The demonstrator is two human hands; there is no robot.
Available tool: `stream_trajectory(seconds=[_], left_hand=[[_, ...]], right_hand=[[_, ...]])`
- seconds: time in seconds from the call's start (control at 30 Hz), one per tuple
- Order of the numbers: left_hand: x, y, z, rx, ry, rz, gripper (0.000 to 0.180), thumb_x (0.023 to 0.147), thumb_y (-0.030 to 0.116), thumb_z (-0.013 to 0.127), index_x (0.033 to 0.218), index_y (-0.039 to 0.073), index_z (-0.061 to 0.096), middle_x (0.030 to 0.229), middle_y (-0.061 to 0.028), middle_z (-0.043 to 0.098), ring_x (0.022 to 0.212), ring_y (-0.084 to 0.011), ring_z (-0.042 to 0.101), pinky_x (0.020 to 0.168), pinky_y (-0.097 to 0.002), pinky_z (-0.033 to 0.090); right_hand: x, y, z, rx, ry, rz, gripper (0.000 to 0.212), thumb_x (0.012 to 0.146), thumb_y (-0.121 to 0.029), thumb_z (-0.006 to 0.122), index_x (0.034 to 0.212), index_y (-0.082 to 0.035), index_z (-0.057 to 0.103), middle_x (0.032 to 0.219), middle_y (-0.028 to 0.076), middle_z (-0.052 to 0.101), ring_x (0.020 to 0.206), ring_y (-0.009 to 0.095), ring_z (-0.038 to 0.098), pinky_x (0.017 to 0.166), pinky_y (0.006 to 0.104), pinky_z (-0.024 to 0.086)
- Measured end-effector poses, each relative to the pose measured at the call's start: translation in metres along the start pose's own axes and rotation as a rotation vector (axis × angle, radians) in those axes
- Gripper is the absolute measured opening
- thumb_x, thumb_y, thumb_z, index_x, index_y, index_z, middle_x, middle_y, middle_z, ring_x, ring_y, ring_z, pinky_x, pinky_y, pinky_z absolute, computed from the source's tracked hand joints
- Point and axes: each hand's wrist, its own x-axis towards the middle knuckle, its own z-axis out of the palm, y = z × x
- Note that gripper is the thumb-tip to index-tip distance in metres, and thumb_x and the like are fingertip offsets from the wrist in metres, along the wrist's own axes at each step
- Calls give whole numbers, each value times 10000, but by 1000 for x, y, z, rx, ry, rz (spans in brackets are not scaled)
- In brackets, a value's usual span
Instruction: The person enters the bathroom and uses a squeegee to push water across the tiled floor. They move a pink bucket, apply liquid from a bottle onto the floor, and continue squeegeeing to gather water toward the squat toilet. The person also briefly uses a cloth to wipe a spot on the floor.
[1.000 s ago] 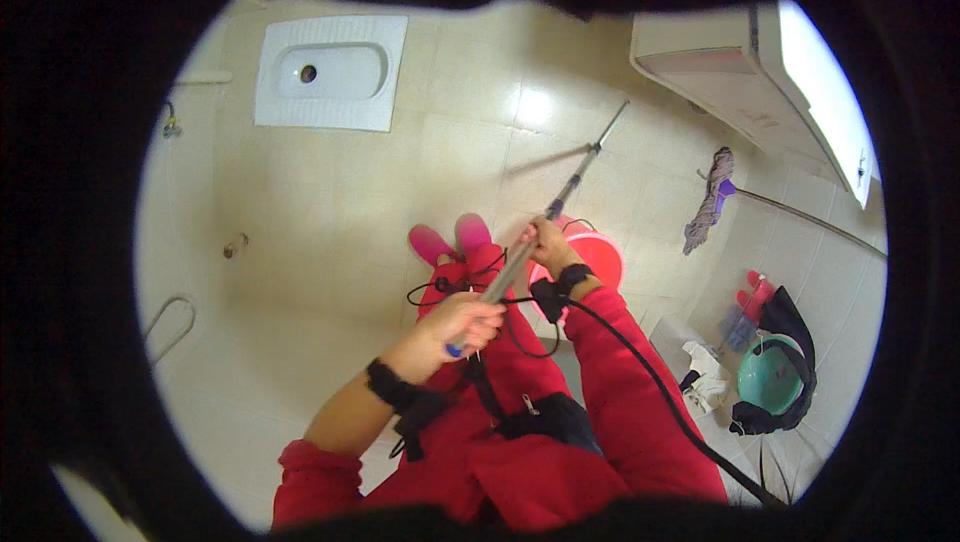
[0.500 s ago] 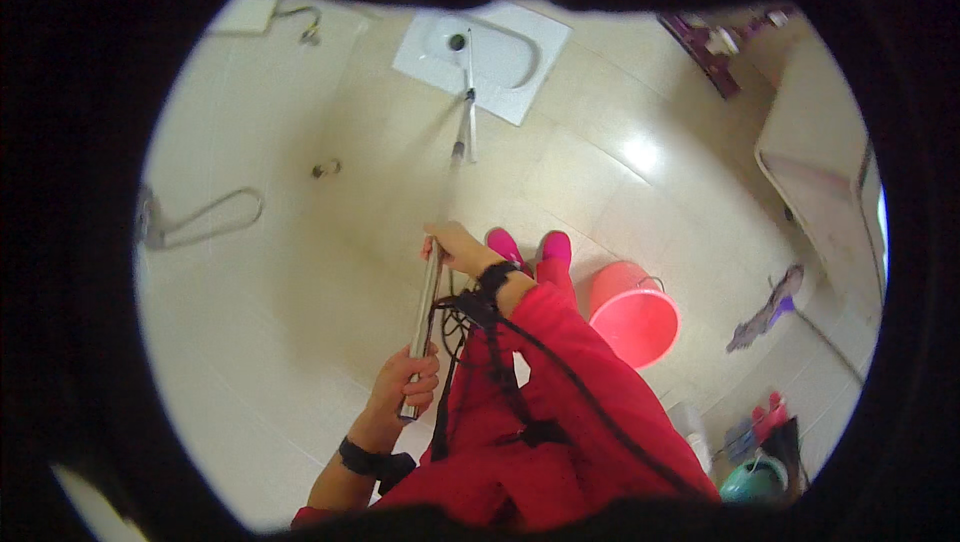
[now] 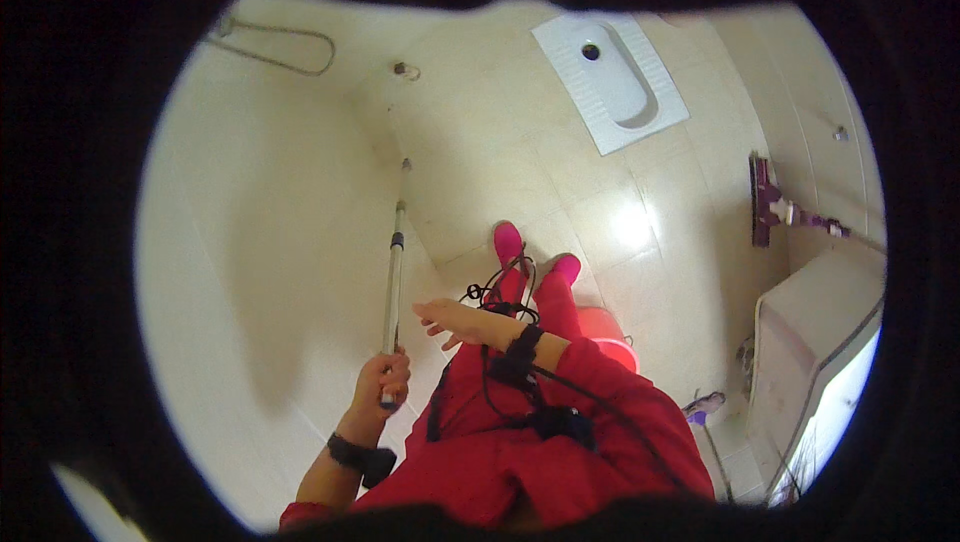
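My left hand point(image 3: 382, 382) is closed round the lower end of a silver telescopic pole point(image 3: 393, 292) with dark joints. The pole stretches away from me toward the pale wall, and what sits on its far end cannot be made out. Off the pole, a little to its right, hovers my right hand point(image 3: 452, 322), empty with its fingers apart. Straps and black cables hang about both wrists and in front of my red clothes.
A white squat toilet point(image 3: 645, 82) is set in the tiled floor ahead. Behind my right leg a red bucket point(image 3: 612, 335) is partly hidden. A purple floor brush point(image 3: 765, 200) leans by the right wall, near a pale basin point(image 3: 800, 332). A hose point(image 3: 320, 67) hangs on the left wall.
My right hand has let go of the pole and opened. The pole has swung left, still in my left hand. My view has turned left, so the toilet appears farther right.
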Motion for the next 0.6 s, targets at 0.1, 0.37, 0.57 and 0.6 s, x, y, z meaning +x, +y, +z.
stream_trajectory(seconds=[0.1,0.37,0.57,0.6], left_hand=[[27,47,-34,-117,-165,-19,95,856,57,426,919,16,484,623,-9,419,454,-77,398,379,-201,343],[66,56,-25,533,115,166,174,843,179,497,773,23,533,715,-67,538,648,-169,524,573,-305,448],[159,130,-52,596,198,198,135,826,117,491,723,33,468,614,-76,508,547,-175,508,504,-296,428],[179,141,-54,620,234,215,157,822,118,491,696,25,477,597,-81,503,540,-187,508,510,-303,429]], right_hand=[[16,-10,30,-167,13,82,775,794,-593,508,1232,28,356,1220,212,409,1104,341,457,818,525,450],[12,-15,69,-111,-160,322,723,782,-635,492,963,65,490,853,177,576,783,277,604,714,437,521],[40,0,65,565,-173,260,194,876,-227,545,849,-55,461,742,70,530,667,203,549,649,372,490],[45,2,62,637,-175,259,182,877,-217,542,839,-61,457,716,56,515,636,185,530,617,349,481]])
